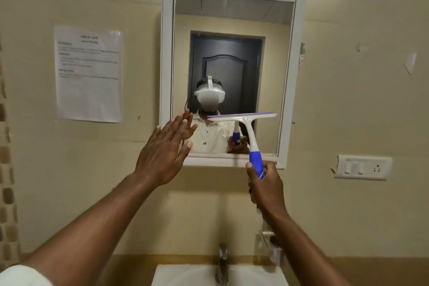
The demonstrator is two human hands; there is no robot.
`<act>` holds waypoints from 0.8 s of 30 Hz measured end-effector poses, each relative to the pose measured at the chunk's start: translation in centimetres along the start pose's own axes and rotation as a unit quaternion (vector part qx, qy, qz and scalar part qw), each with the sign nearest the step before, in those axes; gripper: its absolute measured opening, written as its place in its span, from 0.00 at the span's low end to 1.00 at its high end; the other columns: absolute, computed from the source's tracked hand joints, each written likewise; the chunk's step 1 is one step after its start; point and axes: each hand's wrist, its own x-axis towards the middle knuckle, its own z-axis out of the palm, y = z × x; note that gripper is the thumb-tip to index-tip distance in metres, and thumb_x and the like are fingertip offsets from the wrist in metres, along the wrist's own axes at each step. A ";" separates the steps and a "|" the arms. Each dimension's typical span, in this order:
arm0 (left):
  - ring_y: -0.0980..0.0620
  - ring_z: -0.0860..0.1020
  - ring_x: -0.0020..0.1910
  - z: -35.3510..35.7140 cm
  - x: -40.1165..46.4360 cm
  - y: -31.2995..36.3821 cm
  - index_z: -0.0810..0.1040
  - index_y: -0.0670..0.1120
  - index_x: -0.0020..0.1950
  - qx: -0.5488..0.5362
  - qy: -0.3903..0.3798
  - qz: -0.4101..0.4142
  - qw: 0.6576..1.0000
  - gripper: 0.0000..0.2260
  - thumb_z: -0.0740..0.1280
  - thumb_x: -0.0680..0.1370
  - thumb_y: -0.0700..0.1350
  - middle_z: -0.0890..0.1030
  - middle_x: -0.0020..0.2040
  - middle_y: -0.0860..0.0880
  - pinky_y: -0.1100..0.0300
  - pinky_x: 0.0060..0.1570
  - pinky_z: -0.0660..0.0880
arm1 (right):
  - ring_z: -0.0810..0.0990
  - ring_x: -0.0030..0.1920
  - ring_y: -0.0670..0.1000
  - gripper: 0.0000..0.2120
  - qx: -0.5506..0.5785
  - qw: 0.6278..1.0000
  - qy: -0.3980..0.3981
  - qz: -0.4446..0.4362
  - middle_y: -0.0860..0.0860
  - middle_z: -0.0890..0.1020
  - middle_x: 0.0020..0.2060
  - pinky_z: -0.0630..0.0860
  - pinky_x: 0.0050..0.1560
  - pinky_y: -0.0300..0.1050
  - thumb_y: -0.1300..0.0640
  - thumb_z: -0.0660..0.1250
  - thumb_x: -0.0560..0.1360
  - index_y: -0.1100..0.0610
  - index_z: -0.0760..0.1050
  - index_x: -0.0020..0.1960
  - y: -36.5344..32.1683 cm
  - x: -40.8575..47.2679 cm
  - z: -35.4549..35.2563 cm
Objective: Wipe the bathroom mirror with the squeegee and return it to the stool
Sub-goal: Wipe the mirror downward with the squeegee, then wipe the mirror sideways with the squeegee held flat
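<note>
A white-framed mirror (232,18) hangs on the beige wall straight ahead. My right hand (267,188) grips the blue handle of a white squeegee (248,127), below the mirror's lower edge. The squeegee's blade lies level in front of the lower right part of the glass; I cannot tell whether it touches. My left hand (164,148) is raised with fingers spread at the mirror's lower left corner, holding nothing. The stool is out of view.
A white sink (185,274) with a metal tap (222,262) sits below the mirror. A printed paper notice (88,74) is stuck to the wall at left. A switch and socket plate (362,167) is at right.
</note>
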 end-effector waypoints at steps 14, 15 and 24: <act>0.55 0.44 0.76 -11.3 12.3 -1.8 0.45 0.50 0.77 0.095 0.115 0.010 0.989 0.27 0.45 0.80 0.59 0.43 0.78 0.52 0.55 0.74 0.43 | 0.76 0.44 0.55 0.17 -0.386 0.825 0.040 -0.411 0.57 0.79 0.51 0.71 0.41 0.47 0.59 0.66 0.73 0.59 0.72 0.62 -22.6 14.3 -0.8; 0.55 0.44 0.76 -12.0 12.9 -1.9 0.45 0.50 0.77 0.102 0.119 0.012 0.987 0.27 0.45 0.80 0.58 0.43 0.78 0.52 0.55 0.74 0.43 | 0.77 0.46 0.56 0.19 -0.404 0.811 0.037 -0.422 0.57 0.79 0.52 0.73 0.43 0.49 0.60 0.66 0.72 0.58 0.71 0.62 -23.5 14.7 -0.6; 0.56 0.42 0.76 -13.8 14.6 -3.8 0.42 0.50 0.76 0.145 0.135 0.017 0.980 0.28 0.43 0.80 0.59 0.41 0.77 0.52 0.56 0.73 0.40 | 0.78 0.51 0.57 0.23 -0.459 0.738 0.024 -0.493 0.56 0.79 0.54 0.72 0.51 0.51 0.59 0.67 0.73 0.55 0.69 0.67 -27.0 17.6 1.8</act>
